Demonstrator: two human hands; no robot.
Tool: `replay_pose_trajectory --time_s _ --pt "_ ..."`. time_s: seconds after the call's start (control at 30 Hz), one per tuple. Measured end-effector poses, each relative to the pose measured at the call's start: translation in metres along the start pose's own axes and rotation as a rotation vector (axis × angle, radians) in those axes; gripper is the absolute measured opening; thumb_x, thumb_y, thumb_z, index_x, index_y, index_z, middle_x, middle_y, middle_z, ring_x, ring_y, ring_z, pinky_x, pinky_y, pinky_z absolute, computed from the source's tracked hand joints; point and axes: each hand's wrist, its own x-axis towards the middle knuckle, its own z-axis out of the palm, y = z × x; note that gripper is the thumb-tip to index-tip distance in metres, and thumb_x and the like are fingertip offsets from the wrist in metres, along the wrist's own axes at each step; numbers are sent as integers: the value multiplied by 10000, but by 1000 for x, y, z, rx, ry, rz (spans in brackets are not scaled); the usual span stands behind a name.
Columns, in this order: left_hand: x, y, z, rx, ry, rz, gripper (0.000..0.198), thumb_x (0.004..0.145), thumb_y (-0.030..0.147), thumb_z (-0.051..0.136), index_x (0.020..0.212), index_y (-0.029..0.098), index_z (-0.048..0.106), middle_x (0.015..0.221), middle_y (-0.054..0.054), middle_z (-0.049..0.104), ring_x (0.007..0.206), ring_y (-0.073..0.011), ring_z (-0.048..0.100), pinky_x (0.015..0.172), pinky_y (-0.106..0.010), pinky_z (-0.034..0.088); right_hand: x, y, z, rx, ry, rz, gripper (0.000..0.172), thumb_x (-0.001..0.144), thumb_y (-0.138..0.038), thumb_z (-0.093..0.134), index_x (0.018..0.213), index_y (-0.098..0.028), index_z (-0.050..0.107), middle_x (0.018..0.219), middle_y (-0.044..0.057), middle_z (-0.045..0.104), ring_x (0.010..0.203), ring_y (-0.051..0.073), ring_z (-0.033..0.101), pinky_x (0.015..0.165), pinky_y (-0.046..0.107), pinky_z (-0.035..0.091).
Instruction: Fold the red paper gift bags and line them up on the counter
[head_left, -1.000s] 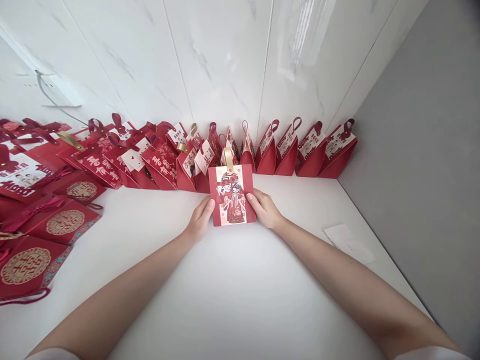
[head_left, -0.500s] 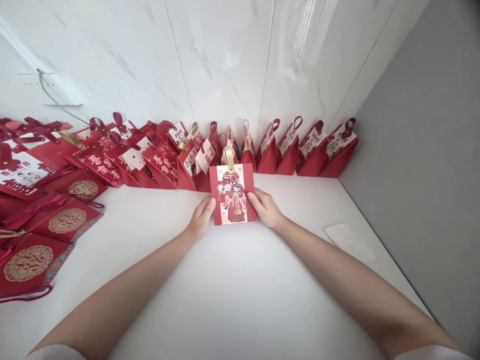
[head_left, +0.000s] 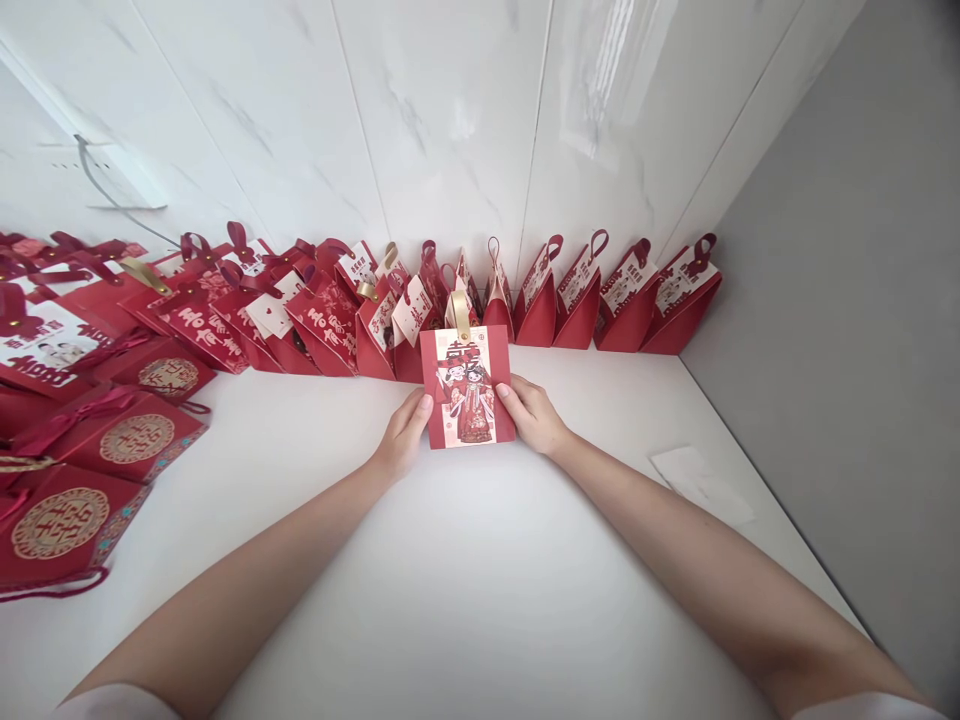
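Between my two hands is a red gift box (head_left: 470, 390) with a cream panel, a printed couple in red robes and a gold strap loop on top. My left hand (head_left: 405, 432) grips its left edge, thumb on the front. At the right edge, my right hand (head_left: 532, 413) is closed the same way, with its thumb over the front. The other fingers of both hands are partly hidden behind the box. Just beyond it, a row of similar red gift boxes (head_left: 538, 318) stands along the wall.
Larger red boxes with gold round emblems (head_left: 61, 523) and cords lie at the left. More red boxes crowd the back left corner. A white paper (head_left: 697, 482) lies flat at the right on the white table (head_left: 480, 600). A grey panel (head_left: 847, 330) borders the right side.
Both hands keep hold of the gift box in nearly the same place. The whole view has shifted very slightly.
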Motion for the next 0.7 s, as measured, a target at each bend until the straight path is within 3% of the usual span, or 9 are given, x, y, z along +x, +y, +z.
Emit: replay_pose_trajectory --time_s 0.47,0.7 --pt "-3 5 1 20 19 14 472 955 496 407 1258 173 569 1314 -107 570 1233 -262 508 1064 -381 377 -1 0 1 10 -3 16 414 992 -479 337 979 -195 639 957 74 658 914 230 620 810 337 467" --pt "-3 8 0 74 34 31 433 939 505 435 1151 170 608 1218 -102 613 1126 -249 562 1019 -360 398 -3 0 3 21 -7 10 434 997 -487 306 1048 -204 631 1013 81 659 957 238 618 842 354 466"
